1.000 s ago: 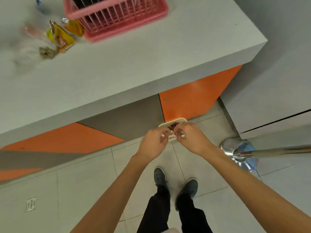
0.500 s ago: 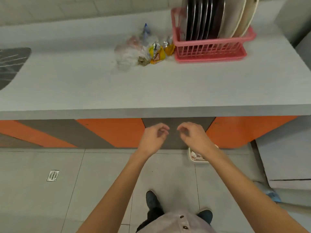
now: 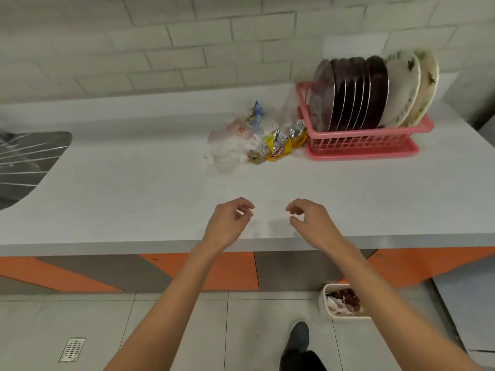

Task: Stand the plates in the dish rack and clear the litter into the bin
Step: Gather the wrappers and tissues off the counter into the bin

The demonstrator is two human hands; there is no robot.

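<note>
The white table (image 3: 134, 188) still has a litter pile (image 3: 251, 143) by the dish rack (image 3: 359, 147). The left hand (image 3: 227, 223) and right hand (image 3: 313, 223), back from the bin (image 3: 322, 306), are loosely curled and empty.

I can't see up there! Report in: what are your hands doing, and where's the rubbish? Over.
Left hand, right hand empty, loosely curled, above counter edge. Plates standing in pink rack. Litter pile on counter beside rack; bin on floor. Path clear.
</note>
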